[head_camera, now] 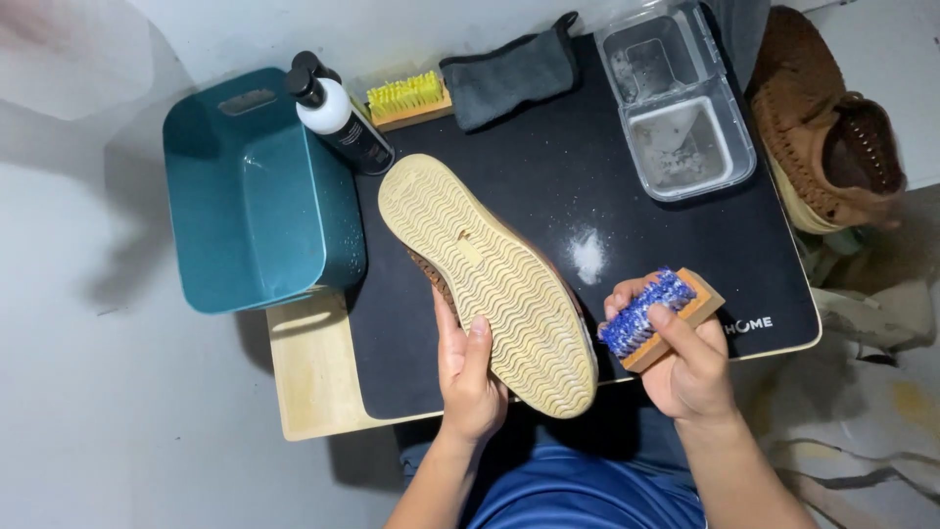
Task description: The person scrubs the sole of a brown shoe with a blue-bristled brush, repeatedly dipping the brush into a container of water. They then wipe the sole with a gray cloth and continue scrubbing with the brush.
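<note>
My left hand (468, 377) grips a brown shoe (490, 279) from below, its pale ridged sole turned up toward me over the black mat (607, 186). My right hand (685, 362) holds a wooden brush with blue-and-white bristles (651, 313), bristles facing up and left, just right of the shoe's heel end and apart from the sole. A small white foam patch (587, 257) lies on the mat between shoe and brush.
A teal plastic tub (255, 191) stands at the left. Behind the shoe are a white-and-black bottle (338, 118), a yellow-bristled brush (406, 98) and a dark grey cloth (509, 73). A clear two-part container (676, 98) sits at back right; another brown shoe (832, 147) lies off the table's right edge.
</note>
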